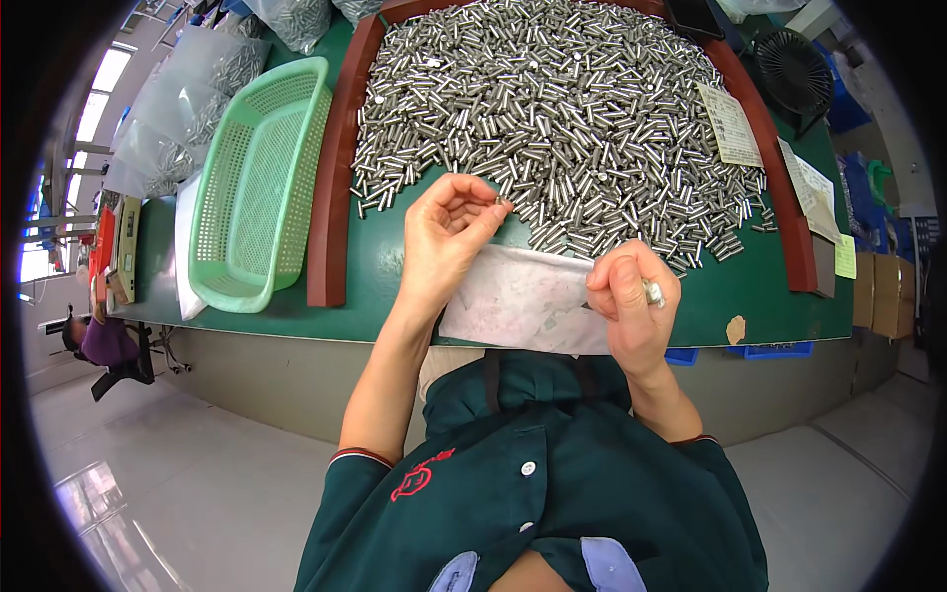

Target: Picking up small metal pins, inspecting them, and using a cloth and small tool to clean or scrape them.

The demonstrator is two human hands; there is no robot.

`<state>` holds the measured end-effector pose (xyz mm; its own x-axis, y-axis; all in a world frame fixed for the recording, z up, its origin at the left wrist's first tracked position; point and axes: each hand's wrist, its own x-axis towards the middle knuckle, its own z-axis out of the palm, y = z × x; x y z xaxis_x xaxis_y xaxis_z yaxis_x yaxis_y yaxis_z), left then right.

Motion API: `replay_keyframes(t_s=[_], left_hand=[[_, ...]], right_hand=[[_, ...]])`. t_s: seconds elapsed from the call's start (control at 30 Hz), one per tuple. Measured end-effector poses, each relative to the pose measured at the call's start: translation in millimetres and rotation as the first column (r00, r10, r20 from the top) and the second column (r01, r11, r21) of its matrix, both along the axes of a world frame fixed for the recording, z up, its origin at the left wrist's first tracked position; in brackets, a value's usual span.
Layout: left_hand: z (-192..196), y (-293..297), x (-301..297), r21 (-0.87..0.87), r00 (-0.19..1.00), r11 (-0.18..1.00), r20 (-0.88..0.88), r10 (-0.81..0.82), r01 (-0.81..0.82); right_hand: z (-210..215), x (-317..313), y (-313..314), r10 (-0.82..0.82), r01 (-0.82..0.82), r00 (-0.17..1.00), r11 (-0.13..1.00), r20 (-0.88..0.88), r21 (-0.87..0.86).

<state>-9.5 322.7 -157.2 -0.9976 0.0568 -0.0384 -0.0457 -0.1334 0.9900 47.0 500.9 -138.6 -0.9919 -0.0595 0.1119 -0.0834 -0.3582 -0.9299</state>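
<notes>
A large heap of short silver metal pins (552,109) covers the green table (385,266), framed by a brown wooden border (330,178). My left hand (444,237) is raised at the heap's near edge and pinches one small pin (500,201) between thumb and fingertips. My right hand (631,296) is closed into a fist around a bundle of pins (653,292) whose ends stick out. Under both hands a clear plastic bag (523,296) lies at the table's front edge.
An empty green plastic basket (256,187) sits left of the border. Clear bags of pins (187,109) lie at the far left. Paper sheets (730,123) and a small black fan (794,69) are on the right. Another person (104,345) sits far left.
</notes>
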Motion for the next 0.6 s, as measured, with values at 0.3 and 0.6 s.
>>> replay_keyframes(t_s=[0.3, 0.6], left_hand=[[-2, 2, 1, -0.073, 0.998, 0.997, -0.063, 0.030, -0.034], [7, 3, 11, -0.360, 0.968, 0.922, -0.246, 0.052, -0.141]], right_hand=[[0, 2, 0, -0.011, 0.011, 1.000, 1.000, -0.017, 0.017], [-2, 0, 2, 0.015, -0.016, 1.000, 0.999, -0.022, -0.037]])
